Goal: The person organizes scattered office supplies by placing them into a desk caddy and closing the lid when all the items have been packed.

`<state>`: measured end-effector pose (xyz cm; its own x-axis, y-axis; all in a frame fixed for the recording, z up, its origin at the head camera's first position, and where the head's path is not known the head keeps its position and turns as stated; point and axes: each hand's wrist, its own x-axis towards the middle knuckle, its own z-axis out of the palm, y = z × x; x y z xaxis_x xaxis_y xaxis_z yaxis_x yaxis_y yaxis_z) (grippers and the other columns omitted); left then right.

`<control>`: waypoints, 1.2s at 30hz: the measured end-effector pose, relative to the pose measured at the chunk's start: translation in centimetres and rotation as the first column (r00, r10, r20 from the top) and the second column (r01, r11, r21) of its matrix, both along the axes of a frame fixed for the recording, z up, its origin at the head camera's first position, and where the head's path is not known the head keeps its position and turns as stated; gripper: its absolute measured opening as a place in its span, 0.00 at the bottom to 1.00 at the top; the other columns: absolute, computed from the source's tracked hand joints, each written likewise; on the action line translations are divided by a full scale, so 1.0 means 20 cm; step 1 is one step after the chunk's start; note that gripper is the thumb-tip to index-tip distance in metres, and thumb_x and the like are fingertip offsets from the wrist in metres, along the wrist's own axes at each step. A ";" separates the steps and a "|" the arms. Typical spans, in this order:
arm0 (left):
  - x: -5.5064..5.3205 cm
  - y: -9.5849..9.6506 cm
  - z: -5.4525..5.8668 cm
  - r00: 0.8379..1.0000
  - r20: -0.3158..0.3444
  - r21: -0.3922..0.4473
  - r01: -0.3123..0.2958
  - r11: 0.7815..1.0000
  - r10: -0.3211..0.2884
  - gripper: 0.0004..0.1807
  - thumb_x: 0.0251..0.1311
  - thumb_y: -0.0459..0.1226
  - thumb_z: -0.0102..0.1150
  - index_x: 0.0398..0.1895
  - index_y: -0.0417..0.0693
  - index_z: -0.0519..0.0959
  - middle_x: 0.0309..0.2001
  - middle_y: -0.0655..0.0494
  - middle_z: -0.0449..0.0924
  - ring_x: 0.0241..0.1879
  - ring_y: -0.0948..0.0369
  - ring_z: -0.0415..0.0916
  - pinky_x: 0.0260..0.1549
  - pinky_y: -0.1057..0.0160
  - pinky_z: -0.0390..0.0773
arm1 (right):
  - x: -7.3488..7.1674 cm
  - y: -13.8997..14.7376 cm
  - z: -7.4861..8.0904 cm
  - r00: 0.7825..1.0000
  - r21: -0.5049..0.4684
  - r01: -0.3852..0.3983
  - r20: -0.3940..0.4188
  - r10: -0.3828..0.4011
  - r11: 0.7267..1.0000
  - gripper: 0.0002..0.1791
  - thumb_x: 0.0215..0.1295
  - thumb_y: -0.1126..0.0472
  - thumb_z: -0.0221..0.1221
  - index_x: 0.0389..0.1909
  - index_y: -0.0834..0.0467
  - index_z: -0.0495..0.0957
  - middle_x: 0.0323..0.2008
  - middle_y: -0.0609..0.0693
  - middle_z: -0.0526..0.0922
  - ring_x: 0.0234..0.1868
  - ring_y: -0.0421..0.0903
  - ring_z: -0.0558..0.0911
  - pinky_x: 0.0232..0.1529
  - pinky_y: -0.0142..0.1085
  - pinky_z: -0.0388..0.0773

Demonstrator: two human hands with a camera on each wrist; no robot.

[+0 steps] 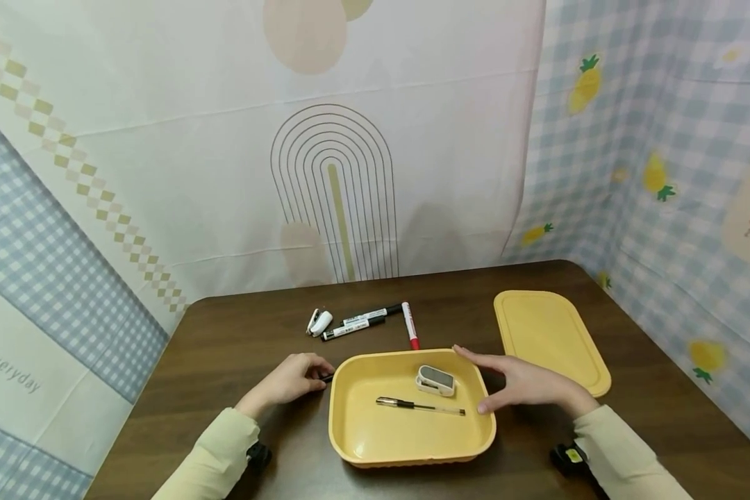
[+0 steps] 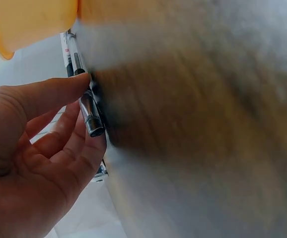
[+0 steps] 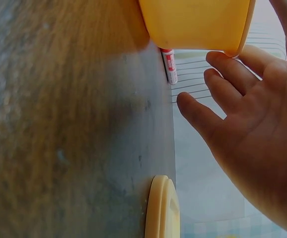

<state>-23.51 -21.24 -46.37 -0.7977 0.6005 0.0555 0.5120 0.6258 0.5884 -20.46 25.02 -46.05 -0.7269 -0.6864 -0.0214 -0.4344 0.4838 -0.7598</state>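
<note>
A shallow yellow plastic box (image 1: 412, 451) stands on the table, with a gel pen (image 1: 406, 403) and a white-and-grey stapler (image 1: 436, 380) lying inside. Just left of it my left hand (image 1: 296, 378) pinches another pen (image 2: 89, 111), dark-ended with a clear barrel, between thumb and fingers, low by the tabletop. My right hand (image 1: 525, 380) rests at the box's back right corner. Its thumb reaches over the right rim, while a finger touches the back rim; the other fingers (image 3: 198, 111) extend outside the wall.
Behind the box lie two black-capped markers (image 1: 353, 328), a red-capped marker (image 1: 410, 325) and a small white object (image 1: 319, 322), perhaps another stapler. A yellow lid (image 1: 553, 340) lies flat at the right. A patterned cloth (image 1: 462, 139) hangs behind the brown table (image 1: 225, 333).
</note>
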 end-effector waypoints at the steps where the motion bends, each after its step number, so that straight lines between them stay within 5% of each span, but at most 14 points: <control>1: 0.00 -0.01 0.00 1.000 0.000 0.000 0.002 1.000 -0.002 0.12 0.57 0.26 0.65 0.44 0.41 0.85 0.34 0.56 0.83 0.32 0.67 0.76 0.32 0.67 0.76 | 0.00 0.00 0.00 1.000 -0.001 -0.002 0.002 0.002 1.000 0.51 0.60 0.51 0.72 0.80 0.45 0.53 0.78 0.42 0.54 0.75 0.48 0.57 0.69 0.32 0.58; 14: -0.04 -0.08 0.10 0.996 -0.079 -0.006 -0.030 1.000 0.030 0.10 0.63 0.26 0.61 0.46 0.39 0.85 0.39 0.53 0.84 0.36 0.61 0.80 0.37 0.61 0.80 | -0.01 0.00 0.00 1.000 0.018 0.013 -0.012 -0.012 1.000 0.51 0.60 0.49 0.72 0.80 0.44 0.53 0.78 0.40 0.54 0.75 0.49 0.57 0.70 0.34 0.59; 25: -0.12 -0.13 0.33 0.986 -0.132 0.038 -0.100 0.994 0.104 0.12 0.66 0.26 0.57 0.51 0.37 0.83 0.45 0.47 0.84 0.42 0.54 0.82 0.44 0.53 0.82 | -0.01 0.00 0.03 1.000 0.023 0.017 -0.026 -0.016 1.000 0.51 0.60 0.50 0.72 0.80 0.45 0.53 0.78 0.42 0.55 0.75 0.49 0.58 0.70 0.36 0.60; 36: -0.17 -0.14 0.50 0.977 -0.172 0.044 -0.124 0.991 0.129 0.13 0.68 0.28 0.58 0.53 0.40 0.83 0.48 0.48 0.84 0.45 0.54 0.81 0.46 0.52 0.81 | 0.01 0.00 0.03 1.000 0.023 0.004 -0.008 -0.004 1.000 0.51 0.60 0.50 0.72 0.80 0.46 0.53 0.78 0.43 0.55 0.75 0.52 0.57 0.70 0.35 0.59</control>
<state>-26.95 -24.13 -36.42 -0.8435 0.4909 0.2181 0.5263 0.6739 0.5186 -20.29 24.92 -45.54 -0.7301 -0.6826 -0.0315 -0.4384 0.5033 -0.7447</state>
